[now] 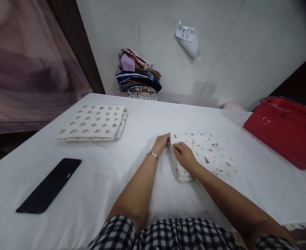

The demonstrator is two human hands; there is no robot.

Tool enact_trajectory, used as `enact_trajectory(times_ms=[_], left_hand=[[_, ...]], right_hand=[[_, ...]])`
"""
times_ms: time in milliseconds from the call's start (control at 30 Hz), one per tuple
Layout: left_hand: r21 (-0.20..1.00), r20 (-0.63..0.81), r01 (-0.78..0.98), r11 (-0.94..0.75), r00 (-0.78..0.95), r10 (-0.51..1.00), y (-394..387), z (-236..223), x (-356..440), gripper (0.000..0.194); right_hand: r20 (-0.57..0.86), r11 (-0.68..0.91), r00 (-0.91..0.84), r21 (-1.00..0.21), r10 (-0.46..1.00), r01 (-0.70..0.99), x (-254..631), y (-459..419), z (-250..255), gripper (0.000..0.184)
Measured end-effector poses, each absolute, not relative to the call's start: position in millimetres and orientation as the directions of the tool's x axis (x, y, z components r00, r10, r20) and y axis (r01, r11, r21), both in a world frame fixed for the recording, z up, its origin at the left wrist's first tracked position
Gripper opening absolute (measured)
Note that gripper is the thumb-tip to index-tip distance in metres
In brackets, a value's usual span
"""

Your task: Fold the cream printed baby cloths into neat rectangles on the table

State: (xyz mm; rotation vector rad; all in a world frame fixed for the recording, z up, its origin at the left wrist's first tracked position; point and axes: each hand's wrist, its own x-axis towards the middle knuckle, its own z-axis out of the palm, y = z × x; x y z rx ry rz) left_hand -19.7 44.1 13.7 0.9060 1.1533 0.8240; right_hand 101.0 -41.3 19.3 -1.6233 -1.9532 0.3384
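A folded white cloth [202,149] with small scattered prints lies flat on the white-covered table in front of me. At its far left corner, my left hand [162,142] pinches the edge, with a bracelet on the wrist. My right hand [184,155] rests on top of the cloth near its left edge, fingers curled in a pinch on the upper layer. Some of the fingertips are hidden. To the left sits another folded cloth [95,121], white with rows of grey mushroom-like prints, which neither hand touches.
A black flat slab [50,185] lies at the left front of the table [132,166]. A red basket [283,132] stands on the right. Behind the table is a pile of folded clothes [139,74] against the wall. A plastic pouch with a note [188,40] hangs above.
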Motion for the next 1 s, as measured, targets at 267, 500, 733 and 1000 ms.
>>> enact_trajectory(times_ms=[267,500,733,1000], left_hand=[[0.867,-0.356,-0.193,0.459,0.404,0.843,41.0,21.7,-25.0,0.036],[0.861,-0.338,-0.182,0.476,0.495,0.801,40.1,24.4,-30.7,0.037],[0.954,-0.27,0.181,0.238,0.184,0.945,43.9,12.9,-30.0,0.032],[0.894,-0.241,0.423,0.149,0.171,0.955,24.7,17.0,-25.9,0.054]], right_hand=[[0.194,0.202,-0.12,-0.492,0.974,0.847,98.7,-56.0,22.2,0.025],[0.192,0.236,-0.161,-0.487,0.968,0.841,103.9,-75.8,24.0,0.026],[0.268,0.403,-0.309,-0.462,0.912,0.79,123.7,-107.6,34.9,0.03],[0.271,-0.172,0.356,-0.526,0.895,0.833,270.9,-108.8,42.9,0.027]])
